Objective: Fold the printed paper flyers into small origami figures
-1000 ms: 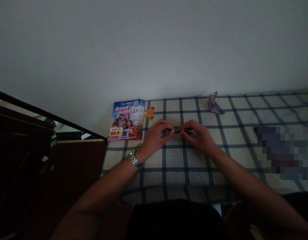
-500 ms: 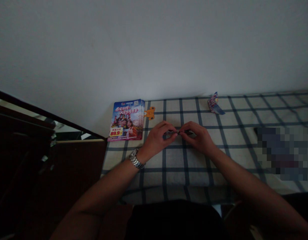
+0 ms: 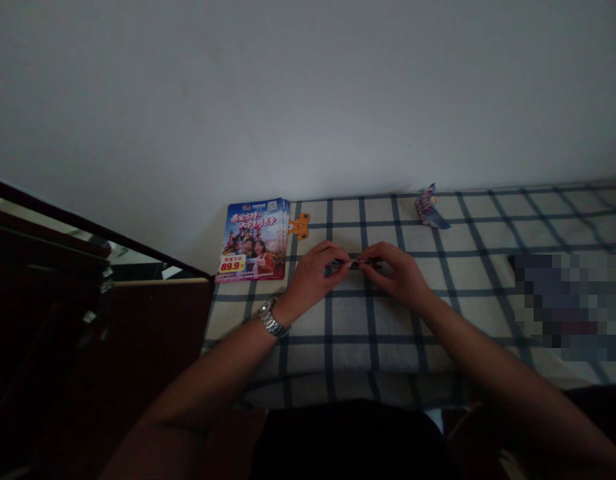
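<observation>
Between my hands is a small, narrow piece of folded paper [image 3: 355,264], dark and patterned, mostly hidden by my fingers. My left hand [image 3: 322,270], with a metal watch on its wrist, pinches the left part between thumb and fingertips. On the right part my right hand [image 3: 392,268] pinches in the same way, its fingertips close to those of the left. Both hands are just above or on the checked cloth; I cannot tell which. Left of them lies a stack of printed flyers [image 3: 253,240]. A folded paper figure [image 3: 430,208] stands farther back on the right.
The checked cloth [image 3: 348,320] covers the surface up to the pale wall [image 3: 308,100]. An orange cartoon bear shape [image 3: 301,227] shows beside the flyers. At the right lies a blurred-out item [image 3: 563,300]. A dark wooden edge [image 3: 163,257] borders the left side.
My fingertips have shifted slightly on the folded paper, and a bit more of it shows between them. Everything else stays in place.
</observation>
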`<state>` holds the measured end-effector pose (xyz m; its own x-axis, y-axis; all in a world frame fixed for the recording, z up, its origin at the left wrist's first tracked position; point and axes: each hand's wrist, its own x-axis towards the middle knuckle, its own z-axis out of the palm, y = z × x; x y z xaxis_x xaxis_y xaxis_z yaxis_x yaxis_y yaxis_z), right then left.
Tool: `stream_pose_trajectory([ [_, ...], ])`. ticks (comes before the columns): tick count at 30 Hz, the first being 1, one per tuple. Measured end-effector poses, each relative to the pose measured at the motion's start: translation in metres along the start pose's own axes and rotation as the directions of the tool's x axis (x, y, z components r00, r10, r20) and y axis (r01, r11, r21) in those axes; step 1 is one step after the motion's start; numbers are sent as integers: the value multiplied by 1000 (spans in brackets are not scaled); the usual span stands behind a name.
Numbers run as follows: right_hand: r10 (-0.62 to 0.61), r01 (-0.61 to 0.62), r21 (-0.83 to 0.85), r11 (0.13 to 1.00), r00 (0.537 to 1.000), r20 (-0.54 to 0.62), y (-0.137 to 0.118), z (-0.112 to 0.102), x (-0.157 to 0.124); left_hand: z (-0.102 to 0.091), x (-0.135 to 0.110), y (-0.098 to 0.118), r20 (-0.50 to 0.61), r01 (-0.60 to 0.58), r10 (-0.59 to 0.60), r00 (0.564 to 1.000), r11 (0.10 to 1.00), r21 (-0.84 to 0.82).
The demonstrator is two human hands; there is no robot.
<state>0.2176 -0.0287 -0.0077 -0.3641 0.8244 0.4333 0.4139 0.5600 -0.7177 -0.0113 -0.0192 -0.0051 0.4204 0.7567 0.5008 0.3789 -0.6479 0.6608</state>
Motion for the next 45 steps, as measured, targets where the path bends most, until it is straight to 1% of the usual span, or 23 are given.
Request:
stream_pose_trajectory([
  [6, -30, 30, -31, 999, 1000, -4, -2, 0, 1, 1, -1, 1, 13, 10, -10, 1000, 1000, 6],
  [11, -67, 66, -18, 998, 998, -13, -1, 0, 1, 1, -1, 4, 36, 1, -2, 999, 999, 41],
  [15, -54, 54, -13, 998, 999, -3, -1, 1, 0, 1, -1, 4, 37, -16, 14, 999, 998, 54],
  [22, -17, 17, -2, 1000, 1000, 7, -4, 1, 1, 1, 0, 1, 30, -5, 3, 1000, 999, 48],
  [26, -14, 14, -3, 1000, 1000, -17, -5, -1, 1, 0, 0, 2, 9, -7, 7, 1000, 999, 43],
  [31, -20, 19, -23, 1000, 999, -45, -3, -2, 1, -1, 0, 0, 8, -2, 2, 1000, 998, 56],
  [34, -26, 25, -18, 1000, 998, -51, -1, -3, 1, -1, 0, -1, 14, -15, 14, 1000, 998, 63],
  [45, 11, -10, 23, 1000, 998, -55, 1, -4, -1, -3, 1, 2, 9, -21, 21, 1000, 998, 63],
])
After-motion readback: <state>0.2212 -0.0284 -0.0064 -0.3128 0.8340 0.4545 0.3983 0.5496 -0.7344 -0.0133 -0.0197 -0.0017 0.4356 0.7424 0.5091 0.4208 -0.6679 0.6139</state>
